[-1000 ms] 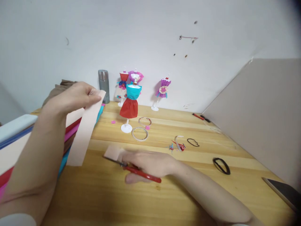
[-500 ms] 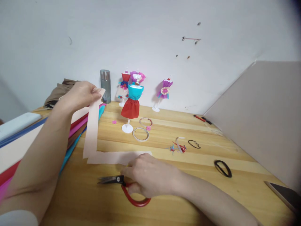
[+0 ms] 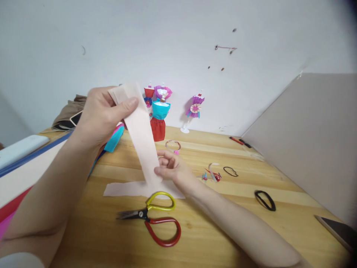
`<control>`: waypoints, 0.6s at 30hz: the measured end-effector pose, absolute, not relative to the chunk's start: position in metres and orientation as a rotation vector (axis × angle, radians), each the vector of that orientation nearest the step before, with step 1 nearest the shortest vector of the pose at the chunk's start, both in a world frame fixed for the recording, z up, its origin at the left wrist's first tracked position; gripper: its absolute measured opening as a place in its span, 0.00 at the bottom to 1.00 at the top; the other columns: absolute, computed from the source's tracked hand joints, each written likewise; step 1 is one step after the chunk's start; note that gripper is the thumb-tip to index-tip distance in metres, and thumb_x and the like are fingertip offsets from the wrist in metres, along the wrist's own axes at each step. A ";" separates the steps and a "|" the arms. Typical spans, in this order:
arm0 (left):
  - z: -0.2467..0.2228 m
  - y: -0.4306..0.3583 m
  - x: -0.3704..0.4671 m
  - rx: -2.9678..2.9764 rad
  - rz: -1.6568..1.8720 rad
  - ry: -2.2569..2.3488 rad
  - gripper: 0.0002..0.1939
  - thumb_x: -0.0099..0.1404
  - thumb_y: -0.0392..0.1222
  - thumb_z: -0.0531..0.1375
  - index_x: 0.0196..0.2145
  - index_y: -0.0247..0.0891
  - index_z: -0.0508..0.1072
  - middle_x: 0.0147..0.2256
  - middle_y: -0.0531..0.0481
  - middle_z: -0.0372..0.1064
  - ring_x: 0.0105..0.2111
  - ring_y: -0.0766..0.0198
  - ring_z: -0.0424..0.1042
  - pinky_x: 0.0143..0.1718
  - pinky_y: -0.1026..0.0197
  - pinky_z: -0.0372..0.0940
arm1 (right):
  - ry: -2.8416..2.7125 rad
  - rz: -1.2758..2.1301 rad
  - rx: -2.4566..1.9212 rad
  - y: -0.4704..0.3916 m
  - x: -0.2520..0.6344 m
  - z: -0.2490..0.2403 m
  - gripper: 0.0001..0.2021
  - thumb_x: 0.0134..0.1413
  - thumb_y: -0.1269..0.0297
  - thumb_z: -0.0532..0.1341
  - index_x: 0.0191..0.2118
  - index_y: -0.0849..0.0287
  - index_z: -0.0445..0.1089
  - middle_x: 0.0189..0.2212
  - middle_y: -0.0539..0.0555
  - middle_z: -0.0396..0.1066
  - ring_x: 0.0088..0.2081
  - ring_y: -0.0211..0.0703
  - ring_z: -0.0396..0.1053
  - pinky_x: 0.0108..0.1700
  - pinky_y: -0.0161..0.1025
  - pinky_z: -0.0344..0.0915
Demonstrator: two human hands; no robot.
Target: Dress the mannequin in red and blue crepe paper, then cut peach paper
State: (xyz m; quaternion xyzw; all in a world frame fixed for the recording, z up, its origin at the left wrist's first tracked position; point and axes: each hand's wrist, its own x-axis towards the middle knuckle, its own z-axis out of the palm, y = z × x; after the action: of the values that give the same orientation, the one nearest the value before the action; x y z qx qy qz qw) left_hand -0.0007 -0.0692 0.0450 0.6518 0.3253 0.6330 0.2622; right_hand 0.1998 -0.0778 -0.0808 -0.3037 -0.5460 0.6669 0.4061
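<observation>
Wooden table [image 3: 237,197] against a pale wall [image 3: 139,37]. Left hand [image 3: 102,115]: thumb and fingers gripping the upper end of a layered strip [image 3: 142,137], held aslant. Right hand [image 3: 171,167]: fingers curled, thumb at the strip's lower edge; whether they pinch it cannot be told. Flat strip [image 3: 122,189]: on the table. Scissors [image 3: 141,214]: lying on its near side, blades leftward. Dress forms [image 3: 161,110]: standing behind.

The wooden bench [image 3: 200,245] carries scissors [image 3: 141,214], their yellow handle [image 3: 173,203] overlapping a pale paper strip [image 3: 122,189], with coloured sheets [image 3: 30,176] to the left and a thick black band [image 3: 272,207] and thinner loop [image 3: 231,175] to the right.
</observation>
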 end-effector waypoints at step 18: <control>0.055 -0.041 -0.047 2.471 0.138 1.384 0.25 0.58 0.54 0.62 0.51 0.42 0.76 0.40 0.49 0.76 0.38 0.58 0.73 0.35 0.64 0.62 | -1.688 1.082 -1.171 -0.036 0.241 -0.052 0.08 0.36 0.61 0.65 0.26 0.59 0.71 0.24 0.49 0.70 0.27 0.38 0.63 0.31 0.36 0.56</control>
State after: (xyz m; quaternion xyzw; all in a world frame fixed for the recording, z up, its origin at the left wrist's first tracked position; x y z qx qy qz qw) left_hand -0.0467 -0.0413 0.0551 0.8612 0.4824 0.0482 0.1526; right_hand 0.2411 -0.0364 -0.0523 -0.4624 -0.6668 0.4275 0.3984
